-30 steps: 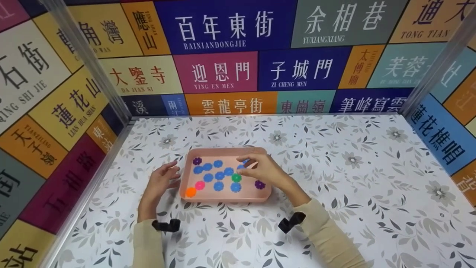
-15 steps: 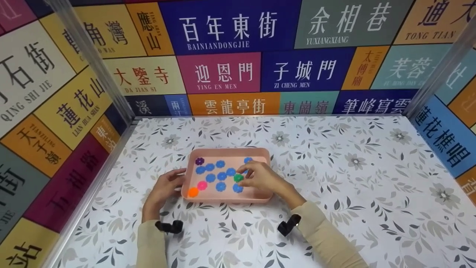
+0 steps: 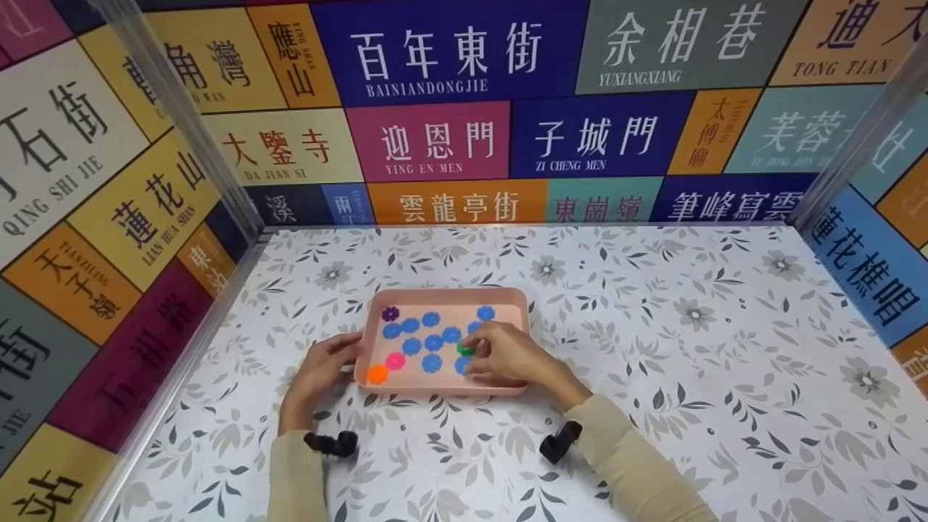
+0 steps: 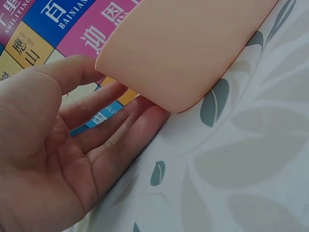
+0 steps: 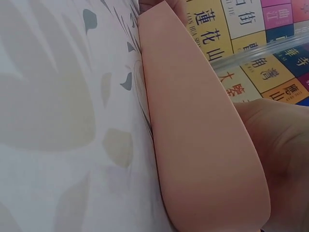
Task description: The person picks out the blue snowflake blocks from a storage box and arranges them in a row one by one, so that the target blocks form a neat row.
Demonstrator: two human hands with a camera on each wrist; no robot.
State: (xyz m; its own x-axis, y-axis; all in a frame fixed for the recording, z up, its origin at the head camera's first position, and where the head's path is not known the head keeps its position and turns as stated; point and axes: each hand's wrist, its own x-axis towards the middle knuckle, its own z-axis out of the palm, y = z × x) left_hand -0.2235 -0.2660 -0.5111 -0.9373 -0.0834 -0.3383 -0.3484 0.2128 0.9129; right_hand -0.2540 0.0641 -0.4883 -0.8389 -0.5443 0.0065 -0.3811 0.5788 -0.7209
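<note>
A shallow pink tray [image 3: 442, 390] holds several flower-shaped plastic pieces. My right hand [image 3: 513, 354] reaches over its right side, thumb and forefinger pinching a green flower-shaped piece [image 3: 465, 349] that looks tilted. Close by are a blue piece [image 3: 462, 365] partly under the fingers and another blue piece [image 3: 452, 334]. Beside the tray's left end is my left hand [image 3: 323, 370], its fingers loosely bent. In the left wrist view those fingertips touch the tray's wall [image 4: 178, 53]. The right wrist view shows only the tray's outer side [image 5: 198, 125] and part of the right hand [image 5: 285, 140]; its fingertips are hidden.
Also in the tray lie a purple piece [image 3: 391, 314], a pink piece [image 3: 395, 361], an orange piece [image 3: 378, 374] and several blue ones. The tray stands on a table [image 3: 652, 435] with a leaf-patterned cover. Panels with printed signs [image 3: 449, 54] enclose the back and sides.
My right hand has come down onto the green piece, which has tilted between its fingers. The left hand has moved right to the tray's edge.
</note>
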